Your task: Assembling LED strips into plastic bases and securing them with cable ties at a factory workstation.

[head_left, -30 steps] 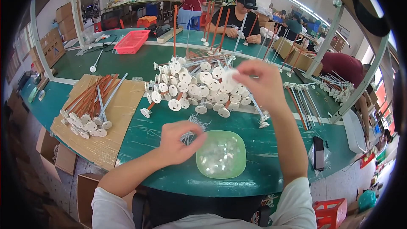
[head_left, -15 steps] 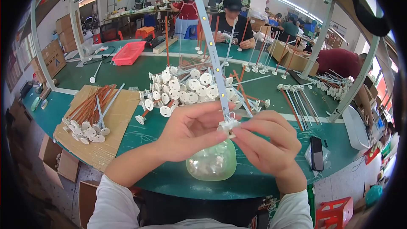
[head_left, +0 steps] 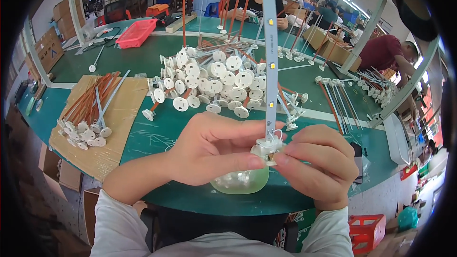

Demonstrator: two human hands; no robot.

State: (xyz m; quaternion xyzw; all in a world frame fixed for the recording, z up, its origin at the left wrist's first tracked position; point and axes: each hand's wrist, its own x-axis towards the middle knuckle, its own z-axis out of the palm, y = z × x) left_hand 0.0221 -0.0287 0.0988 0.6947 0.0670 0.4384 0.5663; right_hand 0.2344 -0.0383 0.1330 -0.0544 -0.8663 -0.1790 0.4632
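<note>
Pinching hard at the near table edge: left hand [head_left: 209,150] and right hand [head_left: 316,159] pressed close together, fingertips of both clamped on a small white end cap [head_left: 267,146] at the foot of a long white LED strip [head_left: 271,52]. Strip standing nearly upright, rising between the hands and running up out of frame. Just beneath the hands, resting on the green table [head_left: 147,138], a pale green bowl [head_left: 240,183] with small white parts inside. Off to the left, a cardboard sheet [head_left: 121,114] carrying orange and white rods. Farther out, mid-table, a big heap of white round caps [head_left: 212,78] on sticks. Far back, a red tray [head_left: 135,33] and other people seated at work.
</note>
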